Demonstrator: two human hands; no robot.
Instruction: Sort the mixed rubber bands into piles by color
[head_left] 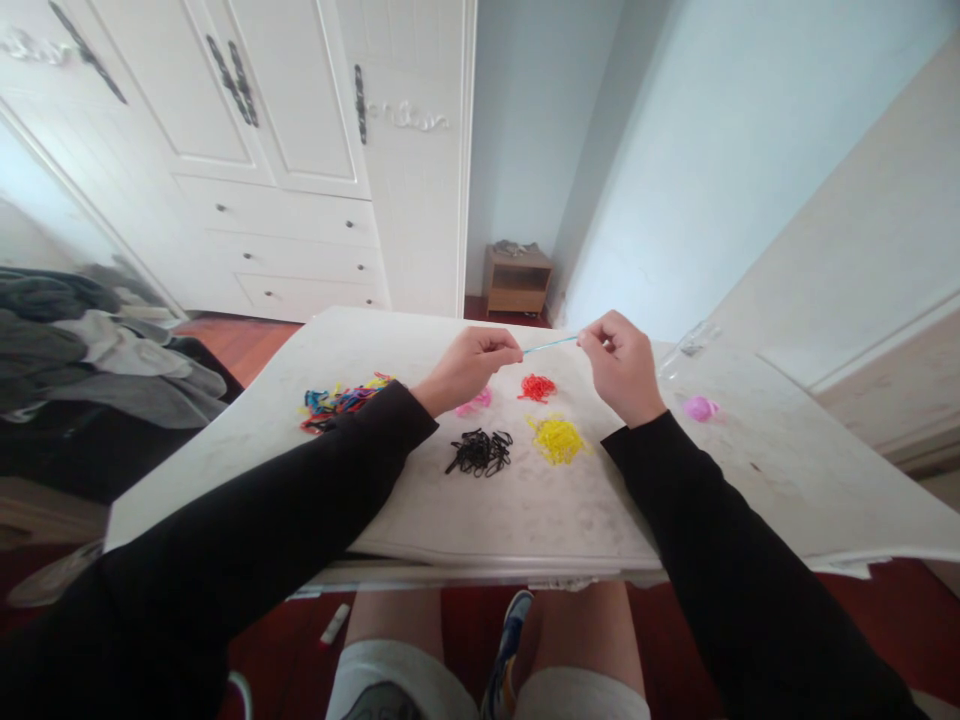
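L grip point(480, 358) pinched one end of lt-blue band point(550, 345), R grip point(621, 365) pinched the other; band ran approx. straight betw. fingertips, over far part of worktop point(525, 520), beyond red pile point(538, 387) from my remote view. Couldn't tell if single loop or doubled.

Risks, my judgement: only fingertips held it, so a slip at either end could've snapped it back on the other hand or flung it into red pile. Too hard a pull might've broken it, being thin. L sleeve point(375, 435) sat v. close to multicol. pile point(343, 400); a dropped forearm could've scattered it. Pink pile point(474, 402), partly hidden by L hand, ran same risk; likewise black pile point(480, 453) & yellow pile point(556, 440) nr wrists. Clear plastic item point(688, 350) nr R hand: knockable if wrist swung out.
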